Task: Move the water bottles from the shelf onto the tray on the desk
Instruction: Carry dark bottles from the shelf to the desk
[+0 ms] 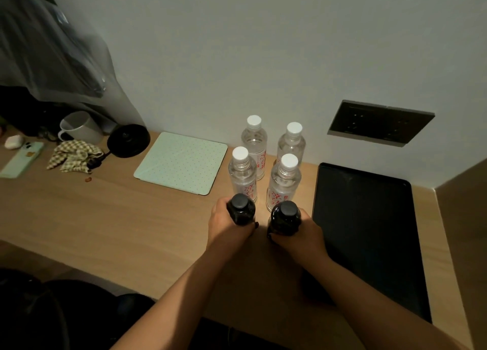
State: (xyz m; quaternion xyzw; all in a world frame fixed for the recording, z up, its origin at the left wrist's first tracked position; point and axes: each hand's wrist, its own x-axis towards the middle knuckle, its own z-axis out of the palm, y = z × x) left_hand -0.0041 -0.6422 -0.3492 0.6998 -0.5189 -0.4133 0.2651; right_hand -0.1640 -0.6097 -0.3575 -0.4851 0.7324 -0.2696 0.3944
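Note:
Several clear water bottles with white caps stand upright on the wooden desk (118, 223) near the wall, among them one at back left (254, 146), one at back right (292, 145) and one at front left (242, 175). Just in front of them my left hand (224, 224) grips a dark bottle with a black cap (241, 210), and my right hand (307, 231) grips a second dark bottle (284, 217). Both dark bottles are upright, close above or on the desk. A black tray (369, 231) lies flat to the right of the bottles with nothing on it.
A mint-green dotted pad (181, 162) lies left of the bottles. Further left are a black round lamp base (128, 140), a white mug (79, 128), a checked cloth (73, 155) and a phone (22, 158). A dark socket panel (379, 123) is on the wall.

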